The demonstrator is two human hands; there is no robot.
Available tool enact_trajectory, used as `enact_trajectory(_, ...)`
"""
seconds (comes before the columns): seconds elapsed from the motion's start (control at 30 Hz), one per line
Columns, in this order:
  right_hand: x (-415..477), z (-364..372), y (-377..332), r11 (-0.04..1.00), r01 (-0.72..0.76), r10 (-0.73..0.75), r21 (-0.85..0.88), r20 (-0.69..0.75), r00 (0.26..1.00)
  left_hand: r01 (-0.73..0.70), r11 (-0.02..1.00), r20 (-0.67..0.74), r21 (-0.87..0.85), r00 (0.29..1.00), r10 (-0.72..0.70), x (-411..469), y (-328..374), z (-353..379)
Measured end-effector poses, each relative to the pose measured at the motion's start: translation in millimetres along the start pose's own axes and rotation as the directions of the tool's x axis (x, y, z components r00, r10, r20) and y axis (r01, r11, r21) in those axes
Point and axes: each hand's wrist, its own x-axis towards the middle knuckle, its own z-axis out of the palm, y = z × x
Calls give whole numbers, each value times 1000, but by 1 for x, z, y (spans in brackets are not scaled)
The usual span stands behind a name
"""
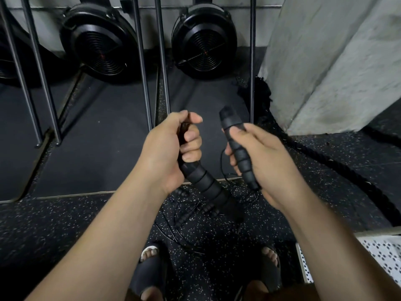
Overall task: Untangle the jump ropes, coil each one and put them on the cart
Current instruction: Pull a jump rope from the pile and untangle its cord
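A gym corner with a black speckled rubber floor (54,231), two black rowing-machine fan housings (204,40) parked upright against the wall, and a grey concrete pillar (329,61) on the right, seen from the head camera.

A person stands over a tangle of thin black jump ropes (191,216) lying on the floor between their feet in dark slide sandals (149,272). Each hand is up at chest level, closed around one handle. The left hand (173,153) is fisted tight on a black ribbed foam handle (206,183) whose long axis slants down and to the right, its lower end pointing at the pile. The right hand (262,161) is wrapped more loosely round a second black ribbed foam handle (236,144), which stands nearly upright, top leaning slightly left, its thin cord (223,168) looping down from beside the fingers to the floor.

The handles sit near each other but apart, their lower ends converging above the tangle. Whether they belong to one rope cannot be told. The white perforated metal cart (382,255) shows at the lower right edge, beside the right forearm, so the right hand is the nearer one for stowing. A thick black battle rope (338,168) lies along the floor by the pillar's base.

The untangling looks barely begun: most of the rope is on the floor.
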Motion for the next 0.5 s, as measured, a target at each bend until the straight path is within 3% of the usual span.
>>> enact_trajectory(0.13, -3, -4, -8, 998, 64, -64, 10, 15, 998, 3, 985, -47, 170, 999, 5, 6, 6, -10)
enact_trajectory(0.33, -10, -35, -39, 982, 185, -177, 48, -132, 975, 51, 885, -115, 463, 993, 3, 18, -5, -30)
enact_trajectory(0.4, -14, -44, -48, 977, 214, -209, 8, -178, 962, 25, 785, -143, 619, 986, 81, 25, -7, -39)
enact_trajectory(0.5, -21, -51, -55, 968, 243, -251, -66, -191, 949, 46, 480, -153, 876, 971, 186, 35, -10, -53)
